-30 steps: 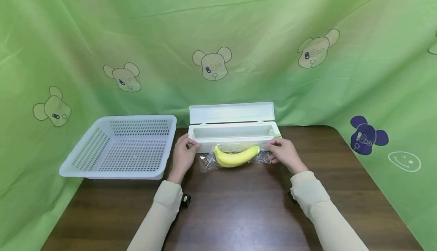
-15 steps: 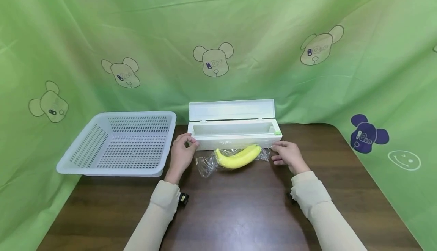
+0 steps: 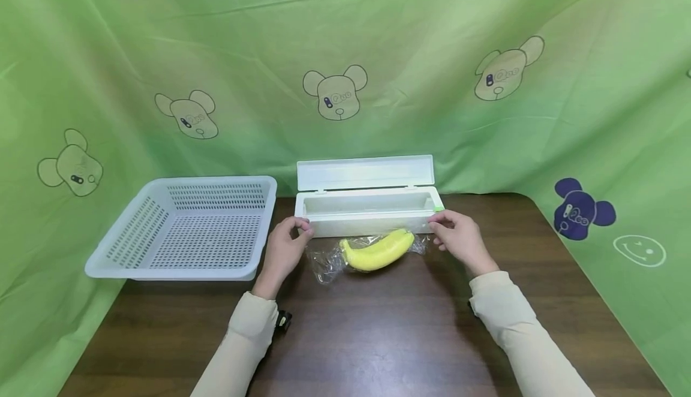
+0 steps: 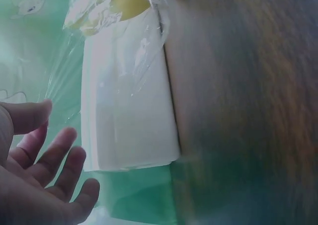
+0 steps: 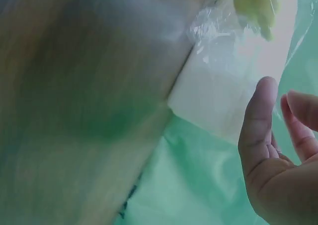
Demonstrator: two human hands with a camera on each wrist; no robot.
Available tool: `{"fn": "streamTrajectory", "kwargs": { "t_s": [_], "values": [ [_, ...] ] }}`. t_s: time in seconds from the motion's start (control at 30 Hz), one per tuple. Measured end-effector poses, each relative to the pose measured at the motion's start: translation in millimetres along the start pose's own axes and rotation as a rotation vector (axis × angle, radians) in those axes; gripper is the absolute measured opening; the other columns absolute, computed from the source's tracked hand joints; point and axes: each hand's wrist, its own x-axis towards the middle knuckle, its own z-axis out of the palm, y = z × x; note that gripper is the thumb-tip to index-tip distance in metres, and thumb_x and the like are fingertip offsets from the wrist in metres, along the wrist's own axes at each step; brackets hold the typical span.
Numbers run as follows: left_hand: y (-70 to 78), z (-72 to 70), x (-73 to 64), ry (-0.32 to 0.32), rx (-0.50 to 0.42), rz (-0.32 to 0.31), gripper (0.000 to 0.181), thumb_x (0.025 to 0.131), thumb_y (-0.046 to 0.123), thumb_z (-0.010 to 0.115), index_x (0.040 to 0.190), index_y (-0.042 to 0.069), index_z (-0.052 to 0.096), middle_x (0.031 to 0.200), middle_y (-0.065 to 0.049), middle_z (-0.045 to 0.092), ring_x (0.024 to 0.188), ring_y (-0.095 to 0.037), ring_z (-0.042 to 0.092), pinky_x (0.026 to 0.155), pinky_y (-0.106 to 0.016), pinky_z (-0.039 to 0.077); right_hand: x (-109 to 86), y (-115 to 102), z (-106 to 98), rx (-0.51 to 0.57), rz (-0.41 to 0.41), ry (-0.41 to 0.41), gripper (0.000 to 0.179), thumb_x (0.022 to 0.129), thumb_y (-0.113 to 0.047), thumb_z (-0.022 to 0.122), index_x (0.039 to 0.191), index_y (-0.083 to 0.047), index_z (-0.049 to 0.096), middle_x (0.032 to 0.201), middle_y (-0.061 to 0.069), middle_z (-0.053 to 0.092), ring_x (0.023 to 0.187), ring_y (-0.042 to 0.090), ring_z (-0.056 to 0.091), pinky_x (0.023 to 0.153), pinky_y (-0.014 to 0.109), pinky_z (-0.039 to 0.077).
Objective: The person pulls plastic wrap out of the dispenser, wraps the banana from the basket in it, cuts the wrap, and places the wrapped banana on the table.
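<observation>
A yellow banana lies on clear plastic wrap in front of a long white wrap box, whose lid stands raised. My left hand is at the box's left front corner; thumb and forefinger pinch the edge of the wrap, which stretches toward the banana in the left wrist view. At the right front corner, beside a green tab, my right hand pinches the wrap between thumb and forefinger. In the right wrist view its other fingers are held apart from that pinch.
A white perforated basket stands on the left of the brown wooden table. A green printed curtain hangs right behind the box and along both sides.
The banana has shifted slightly toward me and tilted, its right end higher. My right hand has moved up a little to the box's corner, thumb and forefinger closer together. The left hand has barely moved.
</observation>
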Motion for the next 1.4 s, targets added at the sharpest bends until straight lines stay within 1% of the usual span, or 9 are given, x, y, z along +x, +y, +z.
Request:
{"fn": "streamTrajectory", "kwargs": {
  "t_s": [0.23, 0.33, 0.53, 0.67, 0.87, 1.03, 1.13, 1.3, 1.4],
  "values": [
    [4.7, -8.6, -11.6, -0.086, 0.021, 0.029, 0.011, 0.09, 0.011, 0.077, 0.086, 0.013, 0.066, 0.11, -0.005, 0.071, 0.112, -0.028, 0.06, 0.096, -0.046, 0.045, -4.9, 2, 0, -0.254, -0.17, -0.041, 0.026, 0.094, -0.001, 0.065, 0.12, 0.0, 0.064, 0.112, 0.022, 0.067, 0.078, 0.029, 0.063, 0.067, 0.039, 0.053],
    [7.0, -11.9, -16.1, -0.126, 0.033, 0.057, 0.012, 0.09, 0.012, 0.077, 0.086, 0.015, 0.066, 0.112, -0.004, 0.071, 0.113, -0.027, 0.06, 0.095, -0.046, 0.045, -9.8, 3, -2, -0.349, -0.267, -0.043, 0.021, 0.094, -0.006, 0.069, 0.114, -0.001, 0.069, 0.106, 0.016, 0.068, 0.082, 0.025, 0.059, 0.073, 0.041, 0.048],
    [11.5, -17.3, -22.0, -0.163, 0.062, 0.104, 0.014, 0.089, 0.01, 0.077, 0.085, 0.018, 0.066, 0.11, 0.0, 0.072, 0.111, -0.025, 0.061, 0.093, -0.047, 0.046, -21.7, -2, -9, -0.418, -0.306, -0.109, 0.029, 0.093, -0.028, 0.076, 0.113, -0.008, 0.071, 0.099, 0.005, 0.065, 0.078, 0.017, 0.057, 0.068, 0.038, 0.048],
    [13.4, -19.4, -23.8, -0.177, 0.058, 0.12, 0.015, 0.089, 0.009, 0.077, 0.085, 0.017, 0.066, 0.108, 0.001, 0.072, 0.11, -0.024, 0.061, 0.095, -0.046, 0.046, -26.6, -4, -10, -0.517, -0.35, -0.152, 0.027, 0.088, -0.027, 0.081, 0.109, -0.014, 0.071, 0.1, 0.001, 0.062, 0.079, 0.02, 0.06, 0.071, 0.043, 0.05],
    [16.0, -21.2, -25.8, -0.176, 0.057, 0.155, 0.015, 0.088, 0.008, 0.077, 0.085, 0.017, 0.066, 0.106, 0.002, 0.071, 0.107, -0.023, 0.062, 0.094, -0.045, 0.047, -27.9, -3, -7, -0.606, -0.557, -0.066, 0.017, 0.083, -0.002, 0.079, 0.092, -0.014, 0.069, 0.091, -0.002, 0.06, 0.078, 0.017, 0.062, 0.066, 0.041, 0.053],
    [22.3, -24.7, -35.6, -0.231, 0.106, 0.188, 0.015, 0.088, 0.009, 0.078, 0.085, 0.018, 0.066, 0.107, 0.001, 0.071, 0.107, -0.023, 0.06, 0.094, -0.045, 0.047, -30.6, -1, -8, -0.629, -0.645, 0.002, 0.017, 0.082, 0.0, 0.079, 0.089, -0.012, 0.069, 0.095, 0.0, 0.061, 0.073, 0.015, 0.059, 0.058, 0.04, 0.051],
    [24.8, -25.5, -47.6, -0.283, 0.23, 0.37, 0.015, 0.087, 0.008, 0.078, 0.087, 0.017, 0.066, 0.106, -0.001, 0.071, 0.105, -0.023, 0.061, 0.093, -0.045, 0.048, -32.5, 2, -8, -0.66, -0.666, -0.014, 0.018, 0.082, 0.0, 0.079, 0.089, -0.012, 0.068, 0.097, 0.003, 0.061, 0.071, 0.017, 0.06, 0.053, 0.04, 0.05],
    [29.8, -20.9, -72.9, -0.296, 0.627, 0.891, 0.017, 0.079, 0.005, 0.076, 0.091, 0.015, 0.068, 0.102, -0.002, 0.068, 0.1, -0.023, 0.061, 0.097, -0.045, 0.048, -34.0, 9, -7, -0.711, -0.693, -0.028, 0.02, 0.08, 0.0, 0.08, 0.091, -0.013, 0.069, 0.095, 0.003, 0.06, 0.063, 0.017, 0.059, 0.045, 0.036, 0.046],
    [32.5, -11.1, -86.0, -0.334, 0.791, 1.085, 0.015, 0.079, 0.007, 0.073, 0.089, 0.017, 0.067, 0.097, 0.0, 0.066, 0.097, -0.022, 0.06, 0.099, -0.043, 0.047, -33.0, 13, -4, -0.77, -0.719, -0.04, 0.023, 0.077, 0.004, 0.078, 0.09, -0.012, 0.069, 0.095, 0.006, 0.06, 0.058, 0.018, 0.057, 0.041, 0.035, 0.043]
  ]
}}
